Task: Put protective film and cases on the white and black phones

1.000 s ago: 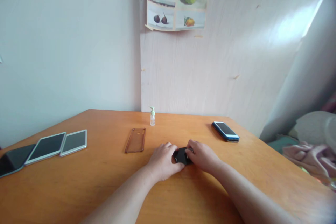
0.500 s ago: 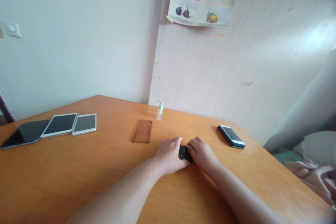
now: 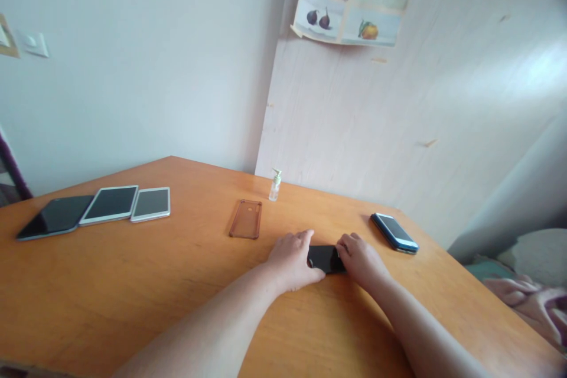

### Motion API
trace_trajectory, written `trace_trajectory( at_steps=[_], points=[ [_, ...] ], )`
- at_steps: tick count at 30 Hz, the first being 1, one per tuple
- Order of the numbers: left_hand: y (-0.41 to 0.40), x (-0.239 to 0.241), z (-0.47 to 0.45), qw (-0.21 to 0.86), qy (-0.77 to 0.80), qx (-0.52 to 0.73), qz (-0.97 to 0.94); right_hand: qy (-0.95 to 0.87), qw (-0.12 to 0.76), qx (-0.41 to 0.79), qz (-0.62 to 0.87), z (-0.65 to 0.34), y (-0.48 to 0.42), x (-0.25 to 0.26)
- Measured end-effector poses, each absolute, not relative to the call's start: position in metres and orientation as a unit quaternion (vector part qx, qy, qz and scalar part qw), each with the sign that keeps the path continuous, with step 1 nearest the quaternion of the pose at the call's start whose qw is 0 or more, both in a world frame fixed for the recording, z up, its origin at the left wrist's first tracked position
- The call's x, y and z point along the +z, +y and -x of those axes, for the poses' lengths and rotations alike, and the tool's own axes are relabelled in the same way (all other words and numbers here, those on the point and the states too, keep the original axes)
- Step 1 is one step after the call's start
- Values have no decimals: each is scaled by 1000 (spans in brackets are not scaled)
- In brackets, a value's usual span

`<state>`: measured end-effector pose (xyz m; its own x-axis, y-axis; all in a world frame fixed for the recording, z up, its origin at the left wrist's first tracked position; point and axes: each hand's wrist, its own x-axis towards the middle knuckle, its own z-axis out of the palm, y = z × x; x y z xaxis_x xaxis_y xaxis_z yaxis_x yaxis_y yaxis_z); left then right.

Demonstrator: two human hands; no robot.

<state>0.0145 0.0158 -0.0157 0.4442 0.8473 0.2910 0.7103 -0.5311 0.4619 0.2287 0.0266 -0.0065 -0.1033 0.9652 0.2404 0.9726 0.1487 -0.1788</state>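
Note:
A black smartphone (image 3: 326, 259) lies on the wooden table between my hands, its dark glossy face up. My left hand (image 3: 295, 260) grips the phone's left end, thumb at the near edge and fingers at the far edge. Over the right end is my right hand (image 3: 362, 258), its fingers bunched together and fingertips pressed on the phone's surface. Whatever may be inside those fingers is hidden. Beyond my left hand lies a translucent brownish phone case (image 3: 245, 220), and behind it a small clear pump bottle (image 3: 274, 185) stands upright.
At the left lie a dark tablet (image 3: 57, 216), a white-framed tablet (image 3: 110, 204) and a smaller white device (image 3: 151, 204) in a row. To the right, a white-faced phone (image 3: 396, 231) rests on a dark blue item. The table (image 3: 199, 283) meets a wall with fruit paintings (image 3: 349, 6).
My right hand has slid right along the phone, away from my left hand, baring more of its dark face. My left hand keeps its grip. The view has shifted slightly.

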Motion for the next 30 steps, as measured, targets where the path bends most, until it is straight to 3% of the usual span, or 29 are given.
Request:
trace_trajectory(
  at_steps=[6, 13, 21, 27, 30],
  points=[
    [16, -18, -15, 122, 464, 259, -838, -819, 158, 63, 548, -206, 11, -6],
    [15, -15, -14, 117, 462, 246, -844, -750, 126, -5, 649, -244, 25, -3],
    [16, -16, -15, 112, 461, 249, -844, -810, 109, 100, 567, -215, 4, 9],
    [16, -16, -15, 115, 459, 256, -843, -740, 55, 15, 670, -246, 15, 11],
    [15, -14, -15, 117, 462, 251, -842, -755, 54, 30, 653, -237, 8, 13]
  ],
)
